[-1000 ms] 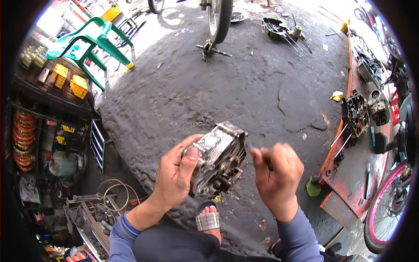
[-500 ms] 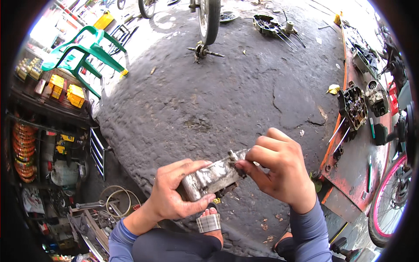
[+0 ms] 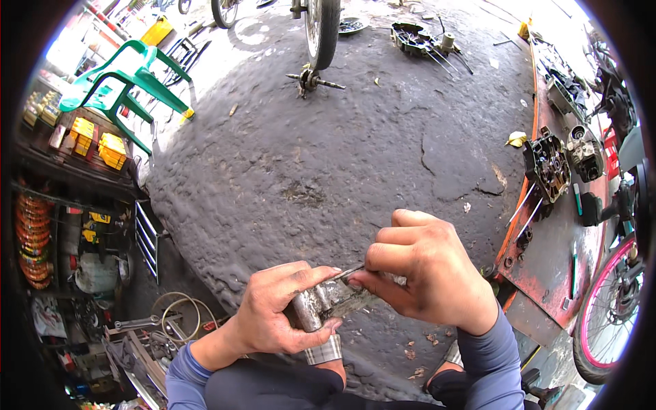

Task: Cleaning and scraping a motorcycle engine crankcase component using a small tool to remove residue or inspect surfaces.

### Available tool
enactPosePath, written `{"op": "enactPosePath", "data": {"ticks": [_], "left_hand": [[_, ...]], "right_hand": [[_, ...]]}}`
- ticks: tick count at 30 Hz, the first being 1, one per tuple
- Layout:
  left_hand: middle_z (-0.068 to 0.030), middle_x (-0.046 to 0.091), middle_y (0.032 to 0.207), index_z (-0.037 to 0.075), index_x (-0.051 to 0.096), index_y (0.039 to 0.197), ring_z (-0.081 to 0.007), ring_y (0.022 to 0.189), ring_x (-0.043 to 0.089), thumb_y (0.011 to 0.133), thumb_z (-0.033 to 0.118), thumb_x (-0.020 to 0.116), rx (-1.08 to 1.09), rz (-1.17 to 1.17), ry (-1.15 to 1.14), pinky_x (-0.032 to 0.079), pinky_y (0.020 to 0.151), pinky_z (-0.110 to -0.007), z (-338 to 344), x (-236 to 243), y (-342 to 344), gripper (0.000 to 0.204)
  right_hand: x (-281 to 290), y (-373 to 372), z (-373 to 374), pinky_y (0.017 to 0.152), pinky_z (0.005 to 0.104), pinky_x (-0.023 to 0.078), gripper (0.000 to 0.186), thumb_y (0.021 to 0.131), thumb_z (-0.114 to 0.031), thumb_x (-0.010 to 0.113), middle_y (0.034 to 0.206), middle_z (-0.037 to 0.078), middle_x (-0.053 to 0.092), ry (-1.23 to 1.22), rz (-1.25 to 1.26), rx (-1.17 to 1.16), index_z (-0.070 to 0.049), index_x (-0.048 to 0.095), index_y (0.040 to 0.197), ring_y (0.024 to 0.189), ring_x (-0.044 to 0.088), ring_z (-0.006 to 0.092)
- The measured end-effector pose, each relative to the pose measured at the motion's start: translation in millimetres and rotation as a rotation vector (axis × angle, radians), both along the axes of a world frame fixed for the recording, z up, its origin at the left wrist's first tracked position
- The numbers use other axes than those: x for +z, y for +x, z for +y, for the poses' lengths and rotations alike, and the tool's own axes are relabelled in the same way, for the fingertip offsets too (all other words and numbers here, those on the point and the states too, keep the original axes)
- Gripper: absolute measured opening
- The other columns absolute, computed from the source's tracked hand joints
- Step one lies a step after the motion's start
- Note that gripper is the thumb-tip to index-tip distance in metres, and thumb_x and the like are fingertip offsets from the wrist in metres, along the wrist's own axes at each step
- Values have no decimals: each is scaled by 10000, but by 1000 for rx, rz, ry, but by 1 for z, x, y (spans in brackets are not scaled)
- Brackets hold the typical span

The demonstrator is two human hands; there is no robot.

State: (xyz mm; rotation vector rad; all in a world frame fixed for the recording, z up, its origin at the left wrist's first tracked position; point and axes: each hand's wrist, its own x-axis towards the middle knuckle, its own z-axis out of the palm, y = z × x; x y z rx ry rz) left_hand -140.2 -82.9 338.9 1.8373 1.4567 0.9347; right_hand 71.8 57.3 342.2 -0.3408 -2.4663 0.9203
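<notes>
A silvery, smeared metal engine part (image 3: 316, 305) is held low in front of me, over the dark ground. My left hand (image 3: 277, 304) is closed round its left end, thumb below and fingers on top. My right hand (image 3: 424, 270) is closed in a pinch at the part's upper right edge. Between its thumb and forefinger is a thin dark strip (image 3: 351, 271); its kind cannot be made out. The right fingers hide the right end of the part.
A crankshaft (image 3: 311, 81) lies on the ground under a wheel (image 3: 322, 37). Engine casings (image 3: 549, 164) rest on the red bench at right, near a pink-rimmed wheel (image 3: 610, 311). A green chair (image 3: 126, 82) and shelves stand left, with a tool tray (image 3: 140, 355) below.
The metal part has tilted and sits slightly lower. My right hand has shifted left along its upper edge, and a thin strip now shows in the pinch.
</notes>
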Motion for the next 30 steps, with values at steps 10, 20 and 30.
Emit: {"op": "enactPosePath", "data": {"ticks": [10,20,30], "left_hand": [[-142,697,885,-34,703,1218,-256,717,667,688,168,912,-29,-2,22,538,651,-348,-2,-1,-4,604],[-136,702,887,-25,709,1218,-251,726,669,685,198,916,-30,-38,46,538,656,-345,-8,-7,-7,614],[-110,669,834,-10,720,1213,-243,677,627,670,216,923,-54,-8,60,518,625,-348,-10,-9,-15,623]], "right_hand": [[3,-7,-1,665,442,456,262,868,-208,780,674,68,552,22,4,20,-98,584,733,677,560,321],[-17,-17,-1,656,434,420,259,882,-201,787,681,72,536,-172,83,73,-91,593,751,690,515,317],[-12,-20,-1,688,429,396,252,856,-226,803,705,30,543,17,72,123,-119,598,754,768,544,283]]}}
